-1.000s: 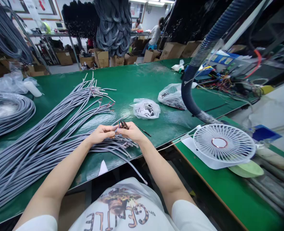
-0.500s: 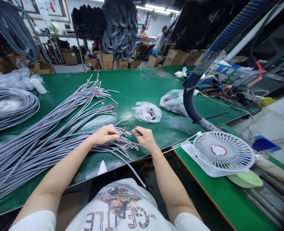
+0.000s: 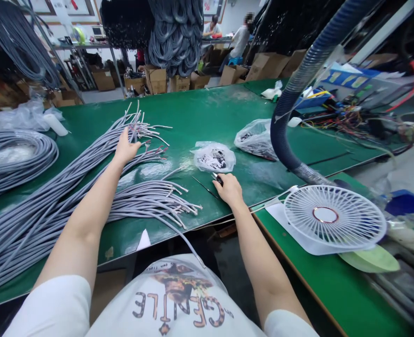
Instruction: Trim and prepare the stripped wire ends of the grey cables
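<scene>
Although the right hand (image 3: 230,189) grips small pliers (image 3: 217,178), the left hand (image 3: 125,150) sits nearer the diagonal grey cables (image 3: 94,150). Its fingers (image 3: 127,136) are open.

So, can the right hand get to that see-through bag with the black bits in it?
Probably yes. The right hand rests on the green bench top just below the plastic bag. Only the small dark tool at its fingertips lies between them, and that's no real block.
</scene>
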`<state>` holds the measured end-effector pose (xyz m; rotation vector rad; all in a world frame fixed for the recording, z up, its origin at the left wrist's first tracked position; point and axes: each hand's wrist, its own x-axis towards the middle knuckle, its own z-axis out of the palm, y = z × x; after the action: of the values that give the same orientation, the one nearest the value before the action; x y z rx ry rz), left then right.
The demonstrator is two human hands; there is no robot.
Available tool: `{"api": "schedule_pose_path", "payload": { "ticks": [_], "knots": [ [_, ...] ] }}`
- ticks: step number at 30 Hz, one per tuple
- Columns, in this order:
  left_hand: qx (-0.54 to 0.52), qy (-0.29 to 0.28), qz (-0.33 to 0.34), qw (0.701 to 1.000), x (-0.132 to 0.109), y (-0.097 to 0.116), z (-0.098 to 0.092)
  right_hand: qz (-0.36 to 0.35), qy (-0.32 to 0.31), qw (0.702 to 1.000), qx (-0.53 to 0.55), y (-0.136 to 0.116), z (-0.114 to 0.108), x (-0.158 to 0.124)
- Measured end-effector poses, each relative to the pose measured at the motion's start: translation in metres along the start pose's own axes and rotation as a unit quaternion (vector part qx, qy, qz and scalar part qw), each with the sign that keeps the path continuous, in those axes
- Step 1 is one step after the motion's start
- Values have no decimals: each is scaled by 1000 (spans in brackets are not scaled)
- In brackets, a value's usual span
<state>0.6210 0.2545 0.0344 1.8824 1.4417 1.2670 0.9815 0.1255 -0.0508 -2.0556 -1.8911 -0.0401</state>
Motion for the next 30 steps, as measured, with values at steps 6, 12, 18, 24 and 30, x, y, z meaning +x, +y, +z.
{"api": "schedule_pose_path", "payload": {
  "ticks": [6,12,18,24,30],
  "knots": [
    [90,-299,-12,950,-55,-5,20,-60,37,997,33,-5,-2,-2],
    [158,-367,27,916,-72,4,31,-134,-64,989,12,-28,-8,-11],
    [107,-327,46,938,-67,23,19,-115,-73,990,-23,-36,0,-9],
    [77,-388,134,908,-69,61,22,-85,-48,994,51,-29,5,-9],
    [-63,-409,65,908,-85,82,44,-18,1,960,278,-28,-3,-21]
  ]
}}
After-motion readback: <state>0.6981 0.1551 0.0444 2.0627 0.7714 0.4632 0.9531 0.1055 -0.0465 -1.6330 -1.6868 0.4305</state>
